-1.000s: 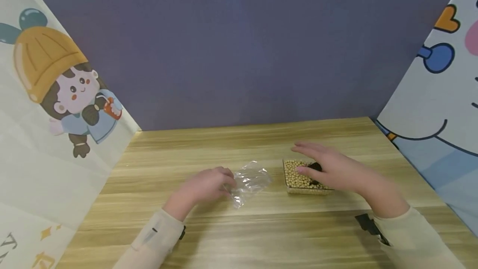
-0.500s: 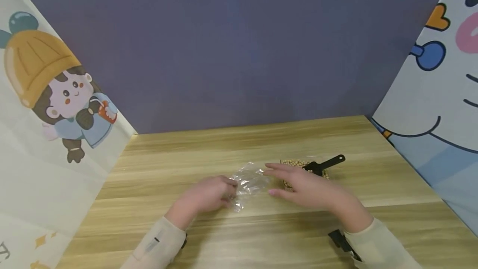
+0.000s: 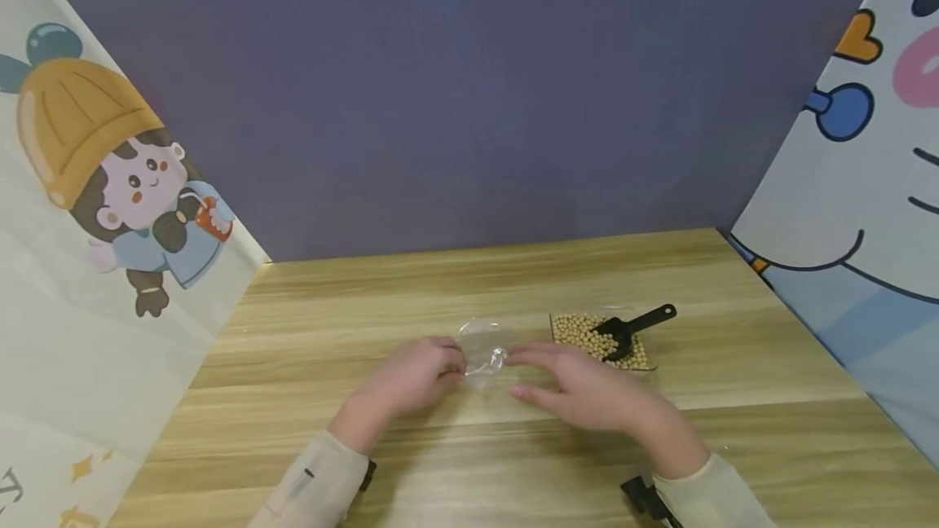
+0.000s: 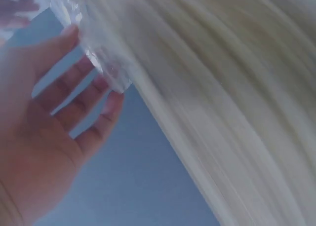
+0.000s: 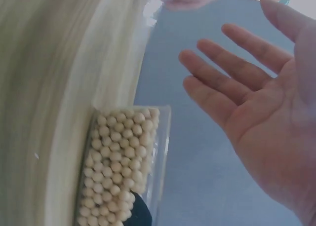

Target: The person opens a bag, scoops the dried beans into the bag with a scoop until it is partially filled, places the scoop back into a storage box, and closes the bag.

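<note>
A clear plastic bag stands on the wooden table between the two hands, its upper part spread into a round shape. My left hand holds the left side of the bag between thumb and fingers; in the left wrist view the crinkled film lies at its fingertips. Close to the bag's right side is my right hand, its fingers extended and spread, with an open palm in the right wrist view. Beyond it sits a clear box of round beige beans, a black scoop resting in them.
The wood-grain table meets a dark blue-grey panel at the back. Cartoon-printed panels stand at the left and right. The scoop's handle sticks out past the box toward the back right.
My right hand has moved left from over the bean box to beside the bag, uncovering the scoop. The bag has gone from crumpled to a rounder spread, while my left hand stays at its edge.
</note>
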`<state>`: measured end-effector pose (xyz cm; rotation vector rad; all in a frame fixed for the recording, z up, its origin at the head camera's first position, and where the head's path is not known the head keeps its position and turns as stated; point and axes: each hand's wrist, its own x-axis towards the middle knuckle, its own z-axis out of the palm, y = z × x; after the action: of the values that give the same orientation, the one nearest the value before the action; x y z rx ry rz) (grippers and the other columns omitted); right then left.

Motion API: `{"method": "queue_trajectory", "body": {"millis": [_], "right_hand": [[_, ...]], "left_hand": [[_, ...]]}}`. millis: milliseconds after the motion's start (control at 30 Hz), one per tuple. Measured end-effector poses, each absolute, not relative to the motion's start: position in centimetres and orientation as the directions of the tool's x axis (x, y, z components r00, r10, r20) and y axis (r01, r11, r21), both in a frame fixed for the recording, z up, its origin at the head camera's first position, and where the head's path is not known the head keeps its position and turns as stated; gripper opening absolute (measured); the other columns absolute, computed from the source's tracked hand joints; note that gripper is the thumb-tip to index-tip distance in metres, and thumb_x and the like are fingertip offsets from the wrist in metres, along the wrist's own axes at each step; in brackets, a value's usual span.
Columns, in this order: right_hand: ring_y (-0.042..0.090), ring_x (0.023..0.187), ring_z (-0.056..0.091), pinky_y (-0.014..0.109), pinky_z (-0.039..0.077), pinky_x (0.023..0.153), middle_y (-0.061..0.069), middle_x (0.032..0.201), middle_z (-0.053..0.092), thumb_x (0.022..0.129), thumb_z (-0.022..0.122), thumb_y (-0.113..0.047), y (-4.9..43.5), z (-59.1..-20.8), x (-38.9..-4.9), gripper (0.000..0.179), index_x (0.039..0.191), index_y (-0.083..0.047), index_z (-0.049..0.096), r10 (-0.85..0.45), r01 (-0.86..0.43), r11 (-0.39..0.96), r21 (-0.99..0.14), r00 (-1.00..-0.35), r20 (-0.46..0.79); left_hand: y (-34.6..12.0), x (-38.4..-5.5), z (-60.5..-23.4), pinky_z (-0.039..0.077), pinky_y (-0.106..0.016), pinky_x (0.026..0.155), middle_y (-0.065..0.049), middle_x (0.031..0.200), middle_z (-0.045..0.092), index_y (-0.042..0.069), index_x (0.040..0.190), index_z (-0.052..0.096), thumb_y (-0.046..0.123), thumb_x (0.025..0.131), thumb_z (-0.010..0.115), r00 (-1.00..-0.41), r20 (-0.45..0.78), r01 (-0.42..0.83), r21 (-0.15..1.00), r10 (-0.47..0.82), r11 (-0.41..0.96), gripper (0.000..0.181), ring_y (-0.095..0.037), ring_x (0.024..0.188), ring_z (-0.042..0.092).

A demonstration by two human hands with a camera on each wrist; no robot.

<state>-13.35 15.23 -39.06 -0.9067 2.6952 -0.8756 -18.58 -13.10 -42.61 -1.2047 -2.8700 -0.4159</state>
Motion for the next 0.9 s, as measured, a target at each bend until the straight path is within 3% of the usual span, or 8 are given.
{"method": "queue_trajectory", "body": {"millis": [133,233,367,500,633,733,900], "right_hand": [[0.024,0.132,0.066,0.051,0.053,0.115,0.002,0.142,0.070,0.108,0.057,-0.048,14.5,-39.5,-13.5,0.048,0.141,-0.015,0.067,-0.586,-0.512,0.638,-0.575,-0.807,0.068],[0.019,0.121,0.071,0.048,0.058,0.108,0.000,0.129,0.076,0.107,0.059,-0.046,13.9,-39.6,-13.8,0.044,0.134,-0.014,0.071,-0.560,-0.492,0.641,-0.589,-0.824,0.079],[0.013,0.108,0.074,0.042,0.062,0.097,-0.004,0.116,0.079,0.107,0.063,-0.041,12.8,-39.3,-14.2,0.034,0.125,-0.015,0.076,-0.492,-0.400,0.617,-0.678,-0.868,0.064],[0.009,0.096,0.073,0.031,0.063,0.084,-0.003,0.109,0.079,0.106,0.066,-0.036,11.8,-38.9,-14.3,0.029,0.122,-0.014,0.076,-0.408,-0.294,0.566,-0.770,-0.912,0.048],[0.010,0.088,0.071,0.026,0.060,0.075,0.001,0.103,0.079,0.105,0.068,-0.032,11.2,-38.8,-14.3,0.029,0.123,-0.011,0.074,-0.328,-0.205,0.530,-0.823,-0.944,0.024],[0.016,0.084,0.072,0.029,0.060,0.071,0.004,0.096,0.077,0.105,0.068,-0.031,11.0,-38.7,-14.3,0.025,0.118,-0.010,0.072,-0.268,-0.143,0.501,-0.853,-0.963,0.004],[0.023,0.082,0.072,0.036,0.062,0.071,0.006,0.092,0.074,0.105,0.067,-0.030,11.1,-38.5,-14.4,0.024,0.116,-0.009,0.070,-0.214,-0.084,0.448,-0.890,-0.977,-0.016]], "left_hand": [[-12.7,-18.3,-41.6,0.062,-0.031,0.080,0.004,0.105,0.078,0.017,0.106,0.079,0.024,0.101,0.073,-0.820,0.114,0.553,0.407,0.561,0.727,0.011,-0.012,0.091,0.072],[-12.2,-18.1,-40.9,0.061,-0.029,0.076,0.005,0.110,0.078,0.020,0.108,0.079,0.030,0.103,0.071,-0.887,0.088,0.419,0.569,0.454,0.708,0.014,-0.012,0.093,0.072],[-11.2,-17.7,-40.0,0.062,-0.034,0.072,-0.002,0.114,0.079,0.022,0.110,0.079,0.033,0.103,0.071,-0.943,0.050,0.248,0.765,0.329,0.594,0.015,-0.019,0.096,0.075],[-9.9,-17.1,-39.3,0.066,-0.045,0.076,-0.013,0.117,0.078,0.015,0.114,0.079,0.031,0.102,0.073,-0.967,-0.008,0.101,0.905,0.253,0.413,0.021,-0.026,0.089,0.077],[-8.8,-16.6,-38.9,0.068,-0.043,0.080,-0.016,0.120,0.073,0.006,0.115,0.078,0.027,0.101,0.074,-0.974,-0.045,0.015,0.964,0.221,0.264,0.025,-0.024,0.093,0.075],[-8.3,-16.3,-38.7,0.068,-0.037,0.078,-0.014,0.116,0.070,0.003,0.114,0.077,0.024,0.101,0.074,-0.980,-0.053,-0.014,0.979,0.190,0.202,0.025,-0.021,0.093,0.070],[-8.0,-15.6,-38.3,0.068,-0.039,0.078,-0.014,0.116,0.069,0.001,0.114,0.076,0.022,0.102,0.072,-0.984,-0.058,-0.031,0.987,0.166,0.160,0.025,-0.019,0.088,0.065]]}}
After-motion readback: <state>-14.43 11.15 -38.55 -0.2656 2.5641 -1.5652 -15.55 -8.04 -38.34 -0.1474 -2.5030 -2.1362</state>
